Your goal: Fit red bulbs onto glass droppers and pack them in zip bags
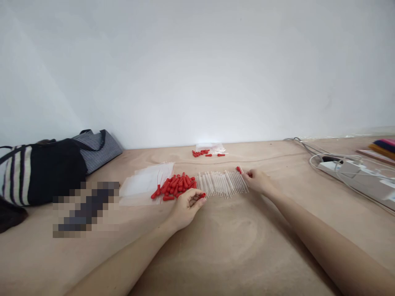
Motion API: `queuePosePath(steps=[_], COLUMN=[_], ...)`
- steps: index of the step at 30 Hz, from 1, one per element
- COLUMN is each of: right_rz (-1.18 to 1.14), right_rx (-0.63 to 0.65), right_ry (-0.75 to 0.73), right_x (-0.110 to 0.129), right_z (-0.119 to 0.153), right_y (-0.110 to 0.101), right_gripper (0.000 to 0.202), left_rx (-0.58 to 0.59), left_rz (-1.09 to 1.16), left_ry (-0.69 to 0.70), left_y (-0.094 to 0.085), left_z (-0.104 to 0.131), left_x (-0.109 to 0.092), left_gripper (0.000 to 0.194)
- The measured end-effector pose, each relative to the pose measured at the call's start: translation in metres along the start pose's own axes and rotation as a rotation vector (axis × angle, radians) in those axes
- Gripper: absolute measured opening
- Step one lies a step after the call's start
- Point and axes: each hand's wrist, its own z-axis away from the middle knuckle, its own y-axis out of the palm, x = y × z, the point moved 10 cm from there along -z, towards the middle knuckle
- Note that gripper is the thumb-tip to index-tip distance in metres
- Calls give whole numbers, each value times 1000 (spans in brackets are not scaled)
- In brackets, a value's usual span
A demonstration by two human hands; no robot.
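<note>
My left hand [187, 207] is closed in a pinch around a red rubber dropper bulb [203, 195], its mouth pointing right. Just behind that hand lies a pile of red dropper bulbs [177, 185], partly on clear plastic bags [138, 185]. A row of thin clear dropper tubes [219, 183] is laid side by side to the right of the pile. My right hand [256, 181] is at the right end of this row, fingertips together; what they grip is too small to make out. Close to its fingers is another red bulb [238, 169] beside the tubes.
More red bulbs [201, 153] and a small clear bag [210, 147] lie near the wall. On the left are a dark striped bag [58, 168] and a blurred-out object [88, 209]. A white power strip [354, 174] with cables stands right, near stacked coloured cloths [384, 148].
</note>
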Motion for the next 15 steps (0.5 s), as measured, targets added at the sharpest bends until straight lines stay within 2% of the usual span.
queuePosePath(steps=[2,4,7,11,15], right_rz=[-138,-270,-320,-185,-92], right_rx=[-50,-44,-40,-119,-109], right_ry=[-172,-393,-637,-804,-842], right_x=[20,46,78,102,106], right_z=[9,27,58,87,92], right_y=[-2,2,10,17,24], right_gripper=[26,19,12,23,28], left_rx=[-20,-43,-97,-156,-185], left_rz=[-51,-86,-121,-147,-148], left_ry=[19,29,63,94,80], left_y=[-3,-6,-12,-18,-22], left_z=[0,0,-1,-1,-1], left_x=[0,-1,-4,-8,-8], left_gripper=[22,23,22,21,23])
